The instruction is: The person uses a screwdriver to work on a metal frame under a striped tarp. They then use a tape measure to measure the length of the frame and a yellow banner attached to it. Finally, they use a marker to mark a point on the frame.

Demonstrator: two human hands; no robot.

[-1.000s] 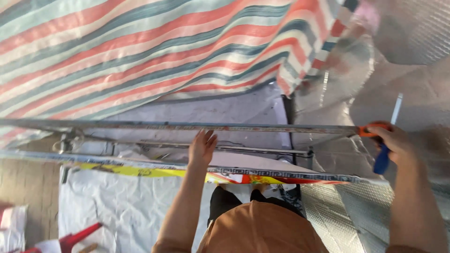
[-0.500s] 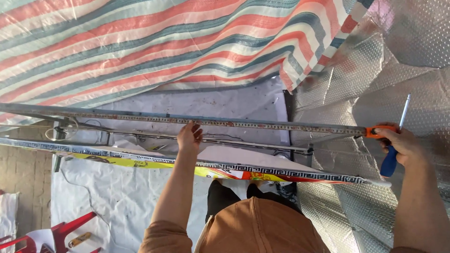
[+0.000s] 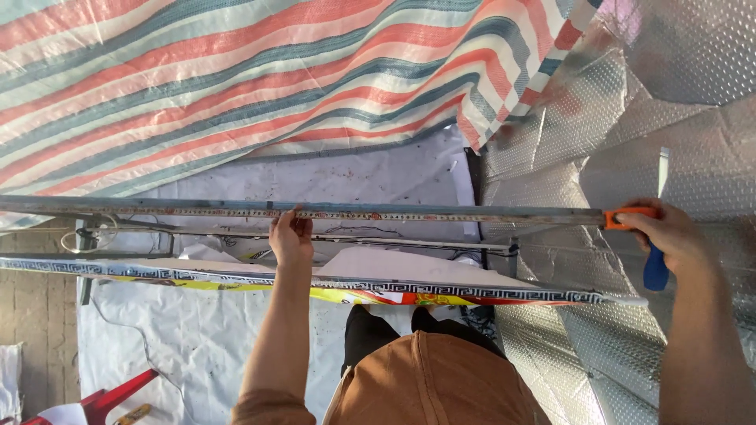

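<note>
Left hand (image 3: 290, 237): pinched on the tape measure blade (image 3: 378, 212), held flat along the metal bar (image 3: 157, 206). Right hand (image 3: 668, 234): clenched on the orange-and-blue tape case (image 3: 652, 264) at 3 o'clock. Blade is best kept taut. Striped tarp (image 3: 236, 86) at 12 o'clock.

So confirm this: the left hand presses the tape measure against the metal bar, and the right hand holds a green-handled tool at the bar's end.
Not quite. In the head view the tool in the right hand has a blue handle with orange, not green. The left hand does press the tape measure against the metal bar.
</note>
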